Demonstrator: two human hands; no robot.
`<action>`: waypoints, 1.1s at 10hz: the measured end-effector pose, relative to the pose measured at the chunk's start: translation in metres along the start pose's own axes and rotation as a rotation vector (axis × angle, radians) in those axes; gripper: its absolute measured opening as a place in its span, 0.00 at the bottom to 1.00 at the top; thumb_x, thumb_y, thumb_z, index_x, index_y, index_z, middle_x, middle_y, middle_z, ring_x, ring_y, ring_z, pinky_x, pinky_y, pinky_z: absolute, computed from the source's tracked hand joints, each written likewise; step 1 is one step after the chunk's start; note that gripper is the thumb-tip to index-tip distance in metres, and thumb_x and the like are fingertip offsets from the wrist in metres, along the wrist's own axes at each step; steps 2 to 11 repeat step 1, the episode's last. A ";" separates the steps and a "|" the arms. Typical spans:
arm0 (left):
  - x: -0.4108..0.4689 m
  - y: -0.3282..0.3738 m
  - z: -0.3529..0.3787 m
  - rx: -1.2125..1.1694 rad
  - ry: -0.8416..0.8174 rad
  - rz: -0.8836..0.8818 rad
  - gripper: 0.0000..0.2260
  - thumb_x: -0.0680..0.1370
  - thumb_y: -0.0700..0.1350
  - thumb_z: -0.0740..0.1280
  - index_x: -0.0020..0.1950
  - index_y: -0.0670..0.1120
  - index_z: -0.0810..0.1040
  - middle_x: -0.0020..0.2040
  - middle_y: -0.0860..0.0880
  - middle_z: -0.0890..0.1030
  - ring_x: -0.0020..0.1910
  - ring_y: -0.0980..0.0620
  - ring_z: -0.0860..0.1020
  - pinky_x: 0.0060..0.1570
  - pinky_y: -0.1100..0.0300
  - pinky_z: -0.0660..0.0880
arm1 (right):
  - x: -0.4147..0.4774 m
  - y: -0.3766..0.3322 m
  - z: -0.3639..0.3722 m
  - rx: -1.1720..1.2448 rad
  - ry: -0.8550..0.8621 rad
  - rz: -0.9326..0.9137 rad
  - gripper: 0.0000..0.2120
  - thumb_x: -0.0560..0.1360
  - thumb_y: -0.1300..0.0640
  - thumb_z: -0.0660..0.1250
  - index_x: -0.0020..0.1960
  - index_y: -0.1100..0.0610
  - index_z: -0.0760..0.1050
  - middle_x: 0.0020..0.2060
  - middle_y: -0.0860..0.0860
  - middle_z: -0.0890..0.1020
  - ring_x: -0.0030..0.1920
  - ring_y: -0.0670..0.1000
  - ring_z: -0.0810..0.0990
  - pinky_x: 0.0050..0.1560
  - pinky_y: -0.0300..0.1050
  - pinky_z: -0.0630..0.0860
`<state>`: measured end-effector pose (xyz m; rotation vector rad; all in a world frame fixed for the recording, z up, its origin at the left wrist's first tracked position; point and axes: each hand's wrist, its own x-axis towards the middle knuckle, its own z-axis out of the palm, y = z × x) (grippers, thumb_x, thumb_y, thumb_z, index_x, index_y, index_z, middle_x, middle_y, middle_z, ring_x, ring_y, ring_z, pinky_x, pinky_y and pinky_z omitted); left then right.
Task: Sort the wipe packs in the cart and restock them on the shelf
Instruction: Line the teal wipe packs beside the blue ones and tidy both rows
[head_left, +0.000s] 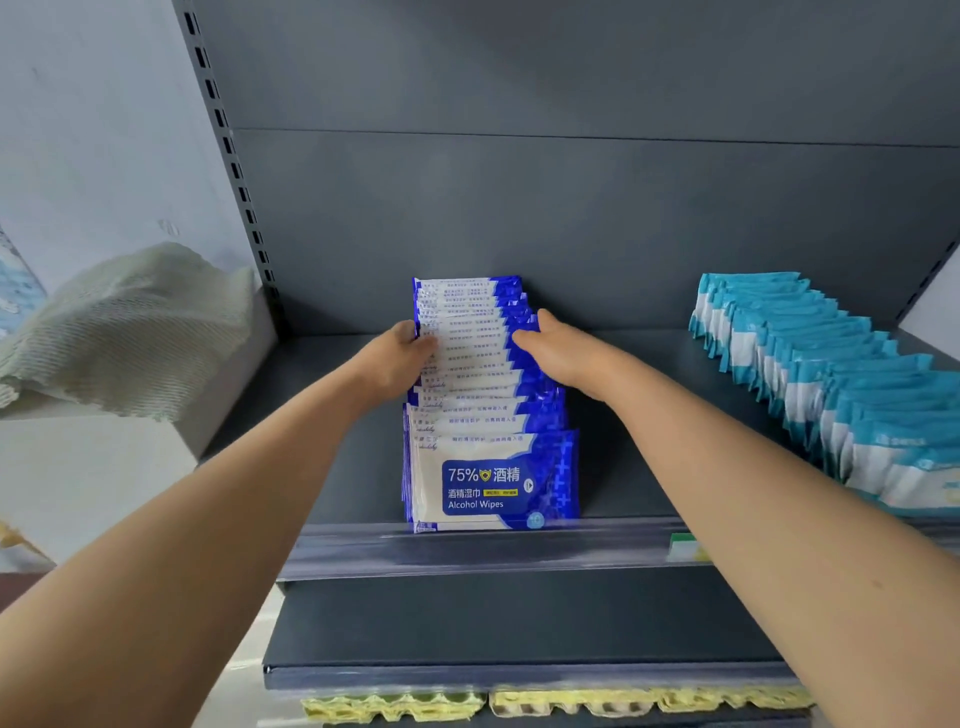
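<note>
A row of several blue-and-white alcohol wipe packs (488, 467) stands upright in a line running from the front lip to the back of the dark grey shelf (613, 467). My left hand (397, 358) grips the left side of the packs in the middle of the row. On the right side of the same packs my right hand (558, 348) presses with its fingers. A second row of teal-and-white wipe packs (831, 384) leans along the right part of the shelf. No cart shows in view.
A pale mesh cloth (130, 322) lies on a white box (93, 467) left of the shelf unit. The shelf's clear price rail (467, 545) runs along the front edge. Yellow egg-tray-like cartons (545, 701) sit on the level below.
</note>
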<state>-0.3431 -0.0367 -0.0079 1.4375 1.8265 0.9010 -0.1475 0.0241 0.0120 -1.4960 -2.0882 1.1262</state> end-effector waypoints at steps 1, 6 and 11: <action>-0.014 0.008 -0.002 0.281 0.122 0.061 0.11 0.78 0.45 0.57 0.51 0.41 0.76 0.48 0.44 0.82 0.44 0.45 0.79 0.45 0.55 0.74 | -0.011 0.010 -0.006 -0.137 0.151 -0.050 0.20 0.78 0.48 0.57 0.66 0.58 0.67 0.64 0.50 0.73 0.63 0.54 0.74 0.60 0.50 0.71; -0.014 0.008 -0.002 0.281 0.122 0.061 0.11 0.78 0.45 0.57 0.51 0.41 0.76 0.48 0.44 0.82 0.44 0.45 0.79 0.45 0.55 0.74 | -0.011 0.010 -0.006 -0.137 0.151 -0.050 0.20 0.78 0.48 0.57 0.66 0.58 0.67 0.64 0.50 0.73 0.63 0.54 0.74 0.60 0.50 0.71; -0.014 0.008 -0.002 0.281 0.122 0.061 0.11 0.78 0.45 0.57 0.51 0.41 0.76 0.48 0.44 0.82 0.44 0.45 0.79 0.45 0.55 0.74 | -0.011 0.010 -0.006 -0.137 0.151 -0.050 0.20 0.78 0.48 0.57 0.66 0.58 0.67 0.64 0.50 0.73 0.63 0.54 0.74 0.60 0.50 0.71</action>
